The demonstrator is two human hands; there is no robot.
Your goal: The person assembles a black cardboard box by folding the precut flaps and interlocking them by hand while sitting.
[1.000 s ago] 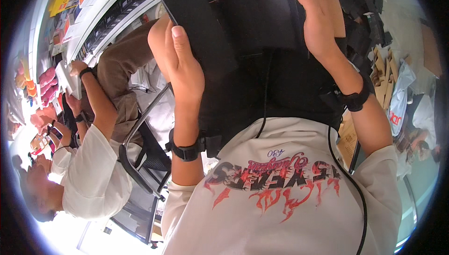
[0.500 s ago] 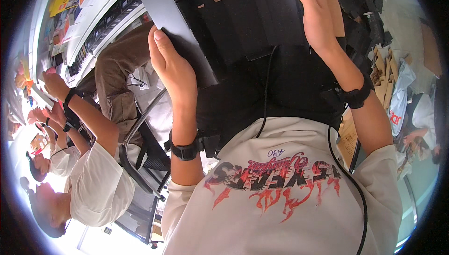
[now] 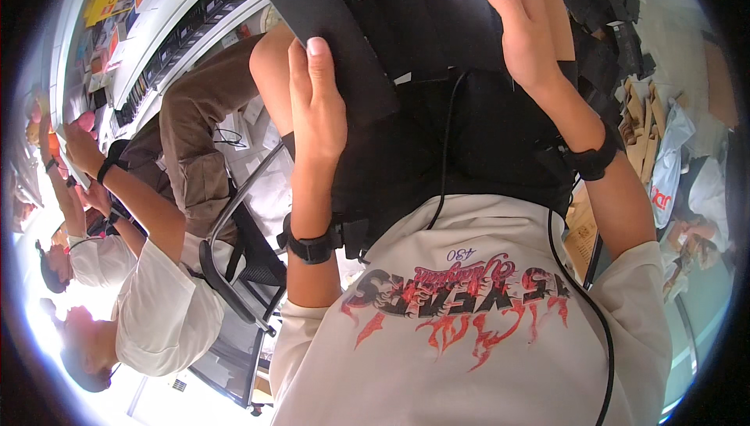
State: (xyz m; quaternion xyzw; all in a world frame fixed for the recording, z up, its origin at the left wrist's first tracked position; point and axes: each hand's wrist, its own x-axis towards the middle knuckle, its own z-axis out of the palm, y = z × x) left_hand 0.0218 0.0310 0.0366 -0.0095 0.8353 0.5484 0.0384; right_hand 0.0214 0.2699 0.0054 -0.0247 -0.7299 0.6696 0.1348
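Note:
A black cardboard box (image 3: 437,16), partly folded, lies across my lap at the top of the view, its far end cut off by the frame. Along its left side a black flap (image 3: 337,39) leans inward over the box. My left hand (image 3: 319,113) holds that flap from outside, thumb up by its edge and fingers straight. At the right side my right hand (image 3: 530,39) grips the box wall, the thumb tip at its upper edge and the other fingers along the outside. A black cord (image 3: 445,144) hangs down between my hands and the box.
A seated co-worker (image 3: 168,309) is close on my left, beside a chair armrest (image 3: 223,285). White shelves (image 3: 176,27) with boxes stand at upper left. Black cardboard pieces (image 3: 621,27) pile up at upper right, above brown cardboard (image 3: 641,125) and a plastic bag (image 3: 672,164).
My left hand has moved right, tipping the left flap inward over the box. My right hand has hardly moved. The co-worker on the left has shifted arms and head.

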